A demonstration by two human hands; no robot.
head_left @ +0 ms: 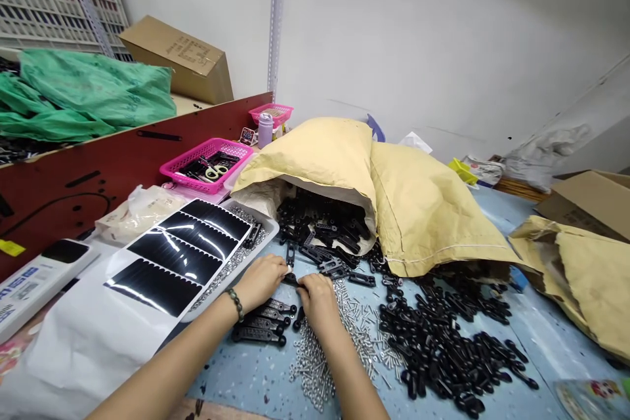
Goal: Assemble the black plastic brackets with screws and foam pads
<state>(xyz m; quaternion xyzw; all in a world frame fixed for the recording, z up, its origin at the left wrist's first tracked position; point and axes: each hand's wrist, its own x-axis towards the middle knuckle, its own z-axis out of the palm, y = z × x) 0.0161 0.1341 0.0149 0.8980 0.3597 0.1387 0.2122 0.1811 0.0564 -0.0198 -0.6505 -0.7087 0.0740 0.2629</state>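
My left hand (263, 281) and my right hand (319, 302) meet over the near middle of the table, fingers closed on a small black plastic part (291, 279) between them. Fingers cover much of that part. Below my left wrist lies a neat row of black slotted pieces (260, 328). Silver screws (352, 321) are heaped under and beside my right hand. Just beyond my hands, loose black parts (319, 230) spill from the mouth of a yellow paper sack (315, 151).
A grey tray (270, 230) of small metal pieces sits left, partly under a sheet of black stickers (187, 249). Black levers (443, 335) pile up at right near a second sack (433, 210). A pink basket (172, 167) holds scissors (215, 172). A red board (123, 170) borders the left.
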